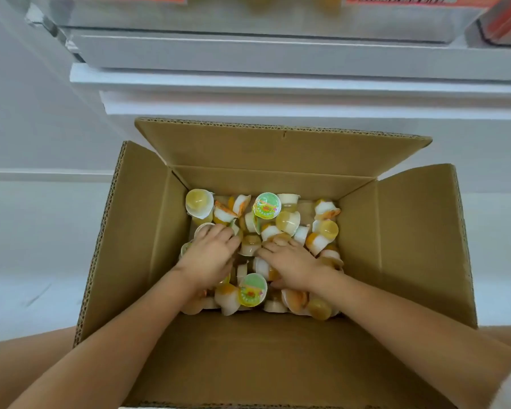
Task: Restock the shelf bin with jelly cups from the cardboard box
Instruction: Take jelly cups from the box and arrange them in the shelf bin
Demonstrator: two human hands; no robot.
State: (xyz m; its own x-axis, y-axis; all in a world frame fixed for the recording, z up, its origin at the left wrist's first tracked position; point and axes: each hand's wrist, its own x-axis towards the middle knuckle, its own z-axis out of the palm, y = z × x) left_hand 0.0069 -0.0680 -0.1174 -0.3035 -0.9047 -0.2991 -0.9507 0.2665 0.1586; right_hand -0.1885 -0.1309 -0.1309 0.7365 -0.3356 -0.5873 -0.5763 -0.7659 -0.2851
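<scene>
Both hands reach down into the open brown cardboard box [278, 364], which stands on the white floor [27, 231] against the white shelf base [278, 84]. The left hand [210, 255] and right hand [289, 264] lie with fingers curled into the heap of small clear plastic jelly cups [289, 221] on the box bottom; whether either grips a cup, I cannot tell.

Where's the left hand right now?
In the head view, the left hand is down inside the cardboard box, left of centre, among the jelly cups, beside the right hand.
</scene>
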